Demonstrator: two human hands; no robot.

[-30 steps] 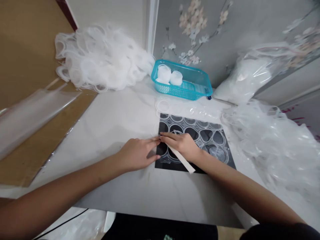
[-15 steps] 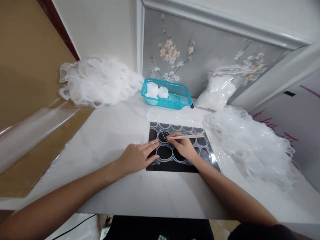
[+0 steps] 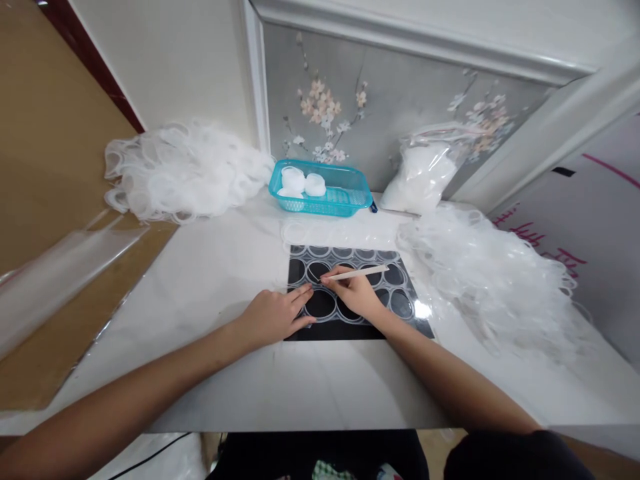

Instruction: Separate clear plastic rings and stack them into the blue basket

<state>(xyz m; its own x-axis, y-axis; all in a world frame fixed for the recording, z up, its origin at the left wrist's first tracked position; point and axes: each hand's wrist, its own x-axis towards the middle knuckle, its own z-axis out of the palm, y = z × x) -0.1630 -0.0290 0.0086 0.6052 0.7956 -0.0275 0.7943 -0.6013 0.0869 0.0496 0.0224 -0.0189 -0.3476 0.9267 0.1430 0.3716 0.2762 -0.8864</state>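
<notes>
A black sheet point(image 3: 345, 330) lies on the white table, covered with clear film bearing rows of round outlines. My right hand point(image 3: 353, 292) pinches a thin pale stick-like tool point(image 3: 367, 271) over the sheet, its tip near a circle in the left part. My left hand point(image 3: 280, 315) rests at the sheet's left edge, fingers spread and flat, fingertips on the film. Whatever lies right under the tool's tip is too small to make out.
Behind the sheet stands a turquoise basket point(image 3: 350, 205) with several white round pieces. Piles of translucent rings lie left point(image 3: 185, 173) and right point(image 3: 490, 280). A clear bag point(image 3: 423, 170) leans by the wall. Brown board point(image 3: 60, 353) lies at left.
The view has shifted slightly, moving the scene left. The tool's tip has moved a little down and left relative to the circles, nearer to my left fingertips.
</notes>
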